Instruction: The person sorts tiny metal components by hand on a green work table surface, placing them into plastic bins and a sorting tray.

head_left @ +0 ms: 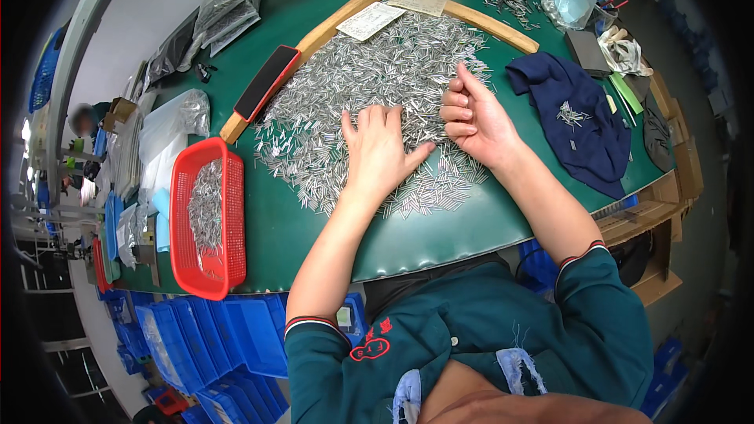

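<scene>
A wide heap of small shiny metal pins (330, 78) covers the middle of the green table. My left hand (378, 148) lies palm down on the near part of the heap, fingers spread, fingertips among the pins. To its right, my right hand (481, 119) is raised over the heap's right side with the palm turned inward. Its fingers are curled in and the thumb points up; what they hold, if anything, is too small to make out. At the left stands a red plastic basket (182, 212) with more of the pins inside.
Wooden bars (491, 27) border the heap's far side, with two paper cards (371, 21) by them. A black-and-red flat block (267, 82) rests along the left bar. Dark blue cloth (581, 102) with some pins lies right. Blue bins (247, 334) stand below the table's left edge.
</scene>
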`<move>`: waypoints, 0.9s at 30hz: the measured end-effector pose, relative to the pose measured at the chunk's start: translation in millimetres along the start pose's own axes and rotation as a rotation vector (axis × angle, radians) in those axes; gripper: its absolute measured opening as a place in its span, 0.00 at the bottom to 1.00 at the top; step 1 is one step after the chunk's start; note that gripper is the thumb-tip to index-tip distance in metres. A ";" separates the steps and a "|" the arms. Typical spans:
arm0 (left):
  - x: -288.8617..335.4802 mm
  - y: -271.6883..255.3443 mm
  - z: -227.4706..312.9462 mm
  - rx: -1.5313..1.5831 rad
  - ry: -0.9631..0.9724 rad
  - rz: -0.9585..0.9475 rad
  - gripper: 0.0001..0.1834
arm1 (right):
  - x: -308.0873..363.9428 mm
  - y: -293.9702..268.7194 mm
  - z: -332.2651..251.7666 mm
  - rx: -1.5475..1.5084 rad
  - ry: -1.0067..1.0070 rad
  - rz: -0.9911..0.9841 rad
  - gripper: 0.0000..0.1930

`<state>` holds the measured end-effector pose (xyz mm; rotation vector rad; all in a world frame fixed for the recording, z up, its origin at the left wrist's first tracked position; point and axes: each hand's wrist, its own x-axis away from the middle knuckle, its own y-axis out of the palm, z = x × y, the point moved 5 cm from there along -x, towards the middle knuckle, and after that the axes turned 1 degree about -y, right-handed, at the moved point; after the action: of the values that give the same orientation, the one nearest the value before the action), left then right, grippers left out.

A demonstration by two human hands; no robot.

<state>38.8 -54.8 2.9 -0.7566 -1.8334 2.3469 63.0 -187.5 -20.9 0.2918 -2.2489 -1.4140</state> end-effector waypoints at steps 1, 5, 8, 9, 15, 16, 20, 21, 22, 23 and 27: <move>-1.4 0.1 0.6 -0.029 0.019 0.036 0.32 | -0.1 -1.3 1.0 0.017 0.003 0.019 0.15; -1.5 -3.5 -0.3 -0.076 0.065 0.081 0.13 | 0.9 0.0 4.0 0.027 0.014 0.029 0.14; 1.5 -3.8 -6.1 -0.047 0.074 0.114 0.10 | 4.6 4.5 4.4 0.161 -0.017 0.071 0.14; 2.6 -4.2 -8.0 -0.048 0.074 0.113 0.10 | 6.6 8.5 5.9 0.283 -0.020 0.066 0.14; 6.8 -13.8 -24.9 0.262 -0.031 0.231 0.08 | 9.6 12.0 20.7 0.745 0.029 0.014 0.11; 7.4 -16.0 -24.5 0.290 -0.033 0.247 0.08 | 10.9 15.7 20.8 0.861 -0.032 0.041 0.11; 9.5 -26.4 -13.8 0.310 0.029 0.315 0.08 | 5.8 12.8 22.5 0.982 -0.204 0.017 0.11; 9.3 -27.9 -11.7 0.311 0.030 0.316 0.08 | 6.0 13.4 21.4 0.993 -0.251 0.004 0.11; 9.6 -28.9 -9.8 0.289 0.043 0.311 0.08 | 6.2 14.2 21.5 0.994 -0.250 0.003 0.11; 9.8 -28.9 -8.3 0.267 0.055 0.305 0.09 | 6.7 14.7 21.9 0.972 -0.221 0.009 0.10; 12.1 -24.8 -9.1 0.273 0.055 0.321 0.11 | 10.1 17.5 22.7 0.932 -0.122 0.049 0.10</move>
<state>26.0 -35.4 20.3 -1.1328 -1.4153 2.6588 44.3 -165.9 -10.8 0.4356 -2.8480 -0.2675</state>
